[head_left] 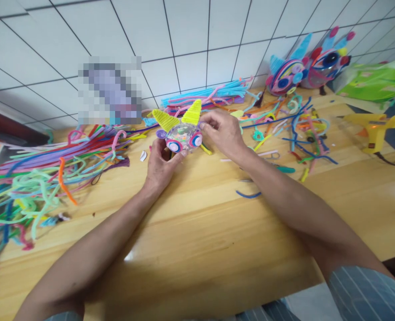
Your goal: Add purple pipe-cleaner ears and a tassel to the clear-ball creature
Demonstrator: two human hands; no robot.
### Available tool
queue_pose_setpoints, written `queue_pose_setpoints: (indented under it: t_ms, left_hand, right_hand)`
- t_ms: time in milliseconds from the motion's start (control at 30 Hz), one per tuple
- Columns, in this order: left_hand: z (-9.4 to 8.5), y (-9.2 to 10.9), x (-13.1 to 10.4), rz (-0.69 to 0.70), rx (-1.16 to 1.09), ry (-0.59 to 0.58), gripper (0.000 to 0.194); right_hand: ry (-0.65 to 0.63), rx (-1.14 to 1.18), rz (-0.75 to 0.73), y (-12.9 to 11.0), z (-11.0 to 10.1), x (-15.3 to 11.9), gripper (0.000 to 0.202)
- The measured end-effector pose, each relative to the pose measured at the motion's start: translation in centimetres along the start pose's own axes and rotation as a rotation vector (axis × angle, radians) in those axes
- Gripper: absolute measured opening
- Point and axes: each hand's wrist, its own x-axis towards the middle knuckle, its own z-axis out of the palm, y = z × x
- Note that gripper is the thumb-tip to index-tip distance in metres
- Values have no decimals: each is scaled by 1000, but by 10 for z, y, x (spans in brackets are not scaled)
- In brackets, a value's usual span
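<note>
A clear ball-like craft figure [184,132] is held up over the wooden table, with two yellow ribbed ears [192,112] and round eyes in pink, blue and white. My left hand [161,167] grips it from below at the left, the thumb near the lower front. At its right side, my right hand [226,133] pinches the figure's edge by a small purple curl. A purple coil [161,133] sticks out on the left side. The far side of the figure is hidden.
Pipe cleaners [40,174] lie heaped at the left, with more [213,93] along the tiled wall. Two finished-looking figures [286,78] stand back right, near a green bag [377,82] and a yellow glue gun [376,129]. A blue piece [248,195] lies below my right forearm.
</note>
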Motion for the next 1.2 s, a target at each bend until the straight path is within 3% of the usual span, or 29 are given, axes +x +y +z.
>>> queue_pose_setpoints:
  t_ms: [233,400,533,833,1200]
  left_hand:
    - [0,-2,-1,2,8,10,68]
    - [-1,-1,-1,-18,15,10,65]
    - [-2,-2,0,-9,32,2,63]
    - [-2,-1,0,9,21,-17,66]
    - [-2,-3,-1,6,24,-16,66]
  right_hand:
    - [-4,35,59,1,4,1,12]
    - [1,202,140,6,-2,4,14]
    - [18,204,179,11,-7,5,12]
    - [-9,139,133,8,3,1,26]
    - [1,144,117,7,4,0,19]
